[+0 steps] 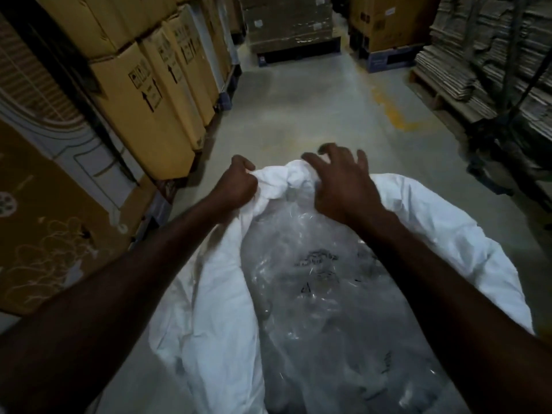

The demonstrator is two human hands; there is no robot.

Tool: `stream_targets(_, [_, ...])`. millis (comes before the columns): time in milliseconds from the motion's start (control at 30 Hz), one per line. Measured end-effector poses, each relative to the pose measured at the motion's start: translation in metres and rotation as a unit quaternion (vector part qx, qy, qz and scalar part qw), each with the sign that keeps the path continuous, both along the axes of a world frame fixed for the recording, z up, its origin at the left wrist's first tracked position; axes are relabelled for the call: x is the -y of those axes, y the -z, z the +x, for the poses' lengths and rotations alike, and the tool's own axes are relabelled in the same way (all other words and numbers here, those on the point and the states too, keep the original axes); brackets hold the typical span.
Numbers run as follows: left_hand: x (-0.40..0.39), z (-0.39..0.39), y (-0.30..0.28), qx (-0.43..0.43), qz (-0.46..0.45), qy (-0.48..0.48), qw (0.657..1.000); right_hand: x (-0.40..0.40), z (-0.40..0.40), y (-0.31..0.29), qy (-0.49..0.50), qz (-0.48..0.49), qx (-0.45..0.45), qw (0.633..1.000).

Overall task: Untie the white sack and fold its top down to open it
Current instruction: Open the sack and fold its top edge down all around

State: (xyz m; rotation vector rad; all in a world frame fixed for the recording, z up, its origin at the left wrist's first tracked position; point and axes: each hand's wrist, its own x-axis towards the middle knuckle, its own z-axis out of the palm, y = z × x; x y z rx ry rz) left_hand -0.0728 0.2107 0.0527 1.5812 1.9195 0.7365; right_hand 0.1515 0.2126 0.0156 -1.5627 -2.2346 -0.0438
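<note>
Head view, white sack [442, 222] at frame centre, left hand [236, 183] clenched on its knotted top, right hand [343, 186] spread loosely over the knot, cardboard boxes [143, 94] upper left.

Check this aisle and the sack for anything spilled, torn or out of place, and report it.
Nothing stands out. The white sack is whole, its top bunched between the left hand, which grips it, and the right hand, which rests on it. The clear liner stays inside. The boxes stand stacked; no spill shows on the floor.
</note>
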Motion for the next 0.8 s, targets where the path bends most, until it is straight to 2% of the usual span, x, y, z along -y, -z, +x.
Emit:
stream_targets(100, [0.003,0.001,-0.003,0.126,-0.032,0.006,0.992,0.011,-0.035,-0.001,-0.107,-0.009,0.025,0.994])
stream_targets(200, [0.009,-0.007,-0.002,0.241,-0.101,0.049,0.964,0.016,-0.05,0.006,-0.151,-0.02,0.054,0.987])
stream_targets(233, [0.012,-0.012,-0.004,0.251,-0.125,0.05,0.959,0.015,-0.05,0.007,-0.164,-0.027,0.072,0.983])
stream_targets(267, [0.014,-0.019,-0.003,0.239,-0.138,0.052,0.96,0.013,-0.051,0.007,-0.178,-0.038,0.098,0.978])
stream_targets(333, [0.024,-0.027,0.001,0.119,-0.118,0.07,0.983,0.007,-0.055,0.001,-0.201,-0.082,0.146,0.965])
stream_targets(400, [0.046,-0.027,0.005,-0.046,0.002,0.07,0.996,-0.002,-0.06,-0.011,-0.203,-0.141,0.171,0.954])
stream_targets(467, [0.087,-0.024,0.011,-0.19,0.09,0.036,0.977,-0.011,-0.062,-0.024,-0.184,-0.195,0.179,0.947])
stream_targets(533, [0.132,-0.02,0.028,-0.284,0.075,-0.02,0.956,-0.017,-0.062,-0.033,-0.163,-0.221,0.185,0.944])
stream_targets(567, [0.151,-0.018,0.036,-0.291,0.035,-0.037,0.955,-0.018,-0.064,-0.034,-0.151,-0.227,0.193,0.943])
stream_targets(633, [0.171,-0.017,0.051,-0.228,-0.036,-0.049,0.972,-0.017,-0.073,-0.033,-0.129,-0.232,0.212,0.94])
stream_targets(667, [0.172,-0.021,0.055,-0.191,-0.037,-0.044,0.98,-0.015,-0.078,-0.031,-0.121,-0.227,0.218,0.941])
stream_targets(800, [0.171,-0.048,0.063,-0.1,0.057,-0.021,0.993,0.005,-0.093,-0.017,-0.084,-0.16,0.244,0.953])
